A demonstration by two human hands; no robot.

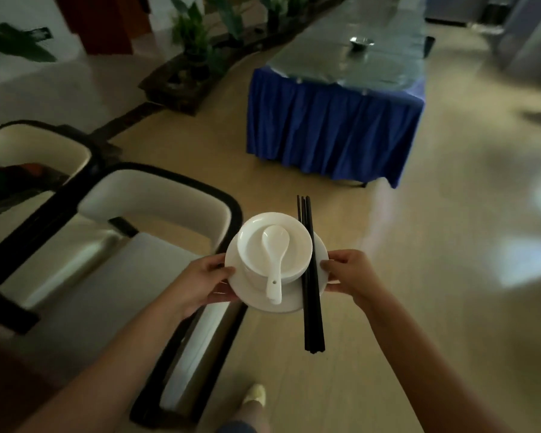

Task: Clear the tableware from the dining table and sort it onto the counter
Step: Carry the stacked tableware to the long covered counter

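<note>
Head view, single frame. Stack of white tableware carried in mid-air over the floor [388, 245], not resting on any worktop. Large plate [256, 300] lowest; shallower dishes [274, 242] stacked on it; white spoon [275, 260] lying bowl-up on top, handle toward the carrier. Black chopsticks [310, 273] laid across the plate's right side, overhanging its far and near rims.

Left hands entry: left hand [200, 282] curled round the plate's left rim, thumb on top. Right hand [349, 273] likewise pinching the right rim, thumb beside the chopsticks.

Two cream chairs [150, 214] to the left. Blue-skirted worktop [331, 126] ahead, well apart, with a metal bowl [361, 42] on it; plants [194, 35] beyond. One shoe [255, 393] at bottom edge.

Step judged: transport from dining table to counter. Next calls for level carrying, since chopsticks and spoon lie loose, then setting down and sorting.

No brands, labels or writing legible.
</note>
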